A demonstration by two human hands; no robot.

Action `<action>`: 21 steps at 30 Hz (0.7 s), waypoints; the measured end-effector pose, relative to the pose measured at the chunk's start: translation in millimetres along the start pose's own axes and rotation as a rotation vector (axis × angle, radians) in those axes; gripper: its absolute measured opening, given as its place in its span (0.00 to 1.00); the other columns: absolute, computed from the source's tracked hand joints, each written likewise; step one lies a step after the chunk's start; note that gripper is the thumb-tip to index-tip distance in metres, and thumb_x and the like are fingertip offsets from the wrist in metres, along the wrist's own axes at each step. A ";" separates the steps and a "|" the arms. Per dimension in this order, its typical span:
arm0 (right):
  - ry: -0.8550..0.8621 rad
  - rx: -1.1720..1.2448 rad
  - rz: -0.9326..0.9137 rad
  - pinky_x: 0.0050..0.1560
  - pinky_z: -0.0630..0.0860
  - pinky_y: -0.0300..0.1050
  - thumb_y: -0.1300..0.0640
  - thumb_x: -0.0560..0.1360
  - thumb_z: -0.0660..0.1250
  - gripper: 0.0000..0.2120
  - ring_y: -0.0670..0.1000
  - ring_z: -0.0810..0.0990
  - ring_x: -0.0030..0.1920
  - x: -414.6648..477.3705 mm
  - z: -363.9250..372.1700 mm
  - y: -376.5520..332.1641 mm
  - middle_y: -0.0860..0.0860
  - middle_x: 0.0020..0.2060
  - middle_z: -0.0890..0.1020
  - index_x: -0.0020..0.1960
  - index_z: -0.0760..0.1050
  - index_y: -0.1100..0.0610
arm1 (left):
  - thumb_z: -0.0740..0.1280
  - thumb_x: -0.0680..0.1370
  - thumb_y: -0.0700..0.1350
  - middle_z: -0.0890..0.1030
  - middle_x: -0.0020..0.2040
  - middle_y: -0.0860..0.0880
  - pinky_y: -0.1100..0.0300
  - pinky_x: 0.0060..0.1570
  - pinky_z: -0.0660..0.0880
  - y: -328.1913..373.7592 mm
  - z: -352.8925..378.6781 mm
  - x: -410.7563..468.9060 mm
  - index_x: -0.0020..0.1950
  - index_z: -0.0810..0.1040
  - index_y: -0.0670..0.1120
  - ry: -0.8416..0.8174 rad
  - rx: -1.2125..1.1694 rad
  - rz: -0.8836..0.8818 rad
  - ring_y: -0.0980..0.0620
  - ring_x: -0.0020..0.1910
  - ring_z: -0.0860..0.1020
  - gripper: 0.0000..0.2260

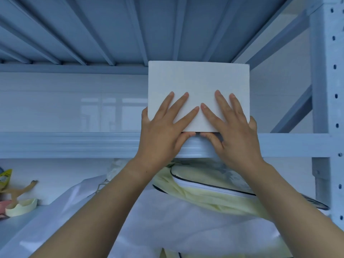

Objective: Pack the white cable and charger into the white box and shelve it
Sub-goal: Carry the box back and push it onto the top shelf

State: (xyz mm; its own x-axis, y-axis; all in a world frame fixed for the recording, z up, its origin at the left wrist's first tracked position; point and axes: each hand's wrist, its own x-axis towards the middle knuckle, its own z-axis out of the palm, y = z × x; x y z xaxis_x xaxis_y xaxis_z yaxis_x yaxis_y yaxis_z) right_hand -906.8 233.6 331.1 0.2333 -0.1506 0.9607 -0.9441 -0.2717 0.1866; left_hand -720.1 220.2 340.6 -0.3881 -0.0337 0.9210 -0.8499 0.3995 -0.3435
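Observation:
The closed white box stands at the front edge of the upper shelf of a pale metal rack. Both hands hold it. My left hand lies flat on the box's near face, its thumb around the left edge and one finger curled under the bottom edge. My right hand mirrors it, with the thumb around the right edge and one finger under the bottom. The white cable and charger are not visible.
The ribbed underside of the shelf above is close over the box. A perforated rack post rises on the right. On the lower shelf lie a yellow zipped bag, white fabric, a tape roll and a small figurine.

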 end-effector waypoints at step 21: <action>-0.065 0.069 0.022 0.63 0.55 0.72 0.44 0.76 0.59 0.26 0.54 0.46 0.74 -38.9 -26.9 169.3 0.49 0.75 0.52 0.72 0.56 0.42 | 0.53 0.80 0.51 0.52 0.77 0.53 0.32 0.63 0.55 135.1 77.8 66.1 0.73 0.58 0.59 -0.134 -0.162 0.003 0.51 0.75 0.46 0.20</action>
State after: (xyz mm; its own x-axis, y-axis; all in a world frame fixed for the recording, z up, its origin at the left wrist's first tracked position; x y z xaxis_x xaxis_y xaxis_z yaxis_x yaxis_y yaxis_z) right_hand -1082.0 219.1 330.9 0.2291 -0.2185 0.9486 -0.9316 -0.3318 0.1486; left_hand -888.2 200.6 340.8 -0.4435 -0.1497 0.8837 -0.7844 0.5418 -0.3019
